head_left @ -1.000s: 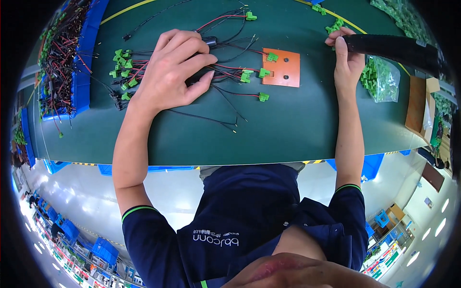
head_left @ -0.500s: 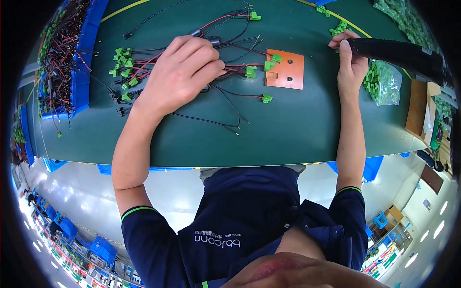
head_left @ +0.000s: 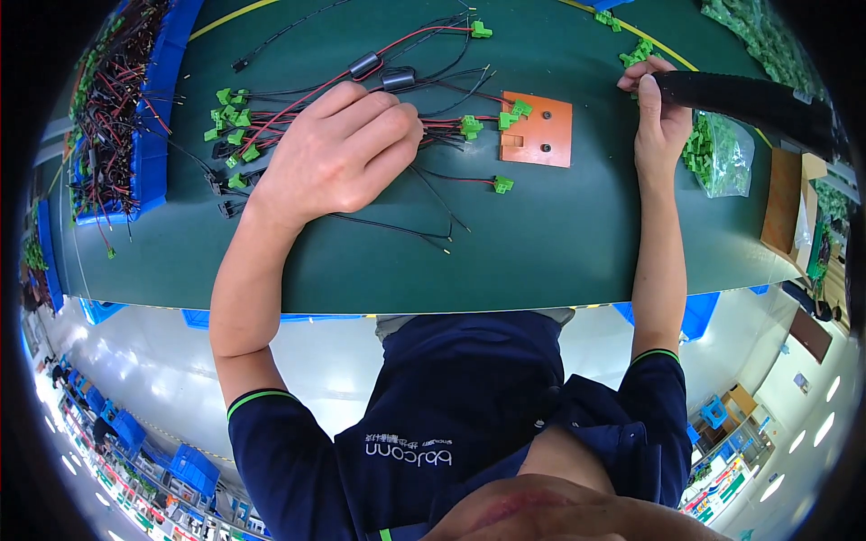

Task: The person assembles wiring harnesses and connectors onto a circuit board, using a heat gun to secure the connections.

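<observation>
My left hand [head_left: 343, 153] lies over a bundle of black and red wire harnesses [head_left: 442, 126] on the green table, fingers curled round some of the wires and their tips hidden. Green terminal connectors [head_left: 236, 117] show at the bundle's left side, and another green connector [head_left: 471, 126] sits right of my knuckles. Two black cylinders [head_left: 364, 65] on the wires lie just beyond the hand. My right hand [head_left: 660, 117] is closed beside a small pile of green connectors [head_left: 639, 52]. A black tube-like arm [head_left: 740, 97] partly covers its fingers, so what they hold is hidden.
An orange plate [head_left: 557, 135] with two screws lies between my hands, wire ends with connectors touching its left side. At far left stands a blue bin [head_left: 153, 162] full of harnesses. Right of my right hand are a clear bag of green connectors [head_left: 731, 162] and a cardboard box [head_left: 783, 198].
My left hand has drawn slightly nearer to me, uncovering more of the two black cylinders and red wire. My right hand stays in the same place.
</observation>
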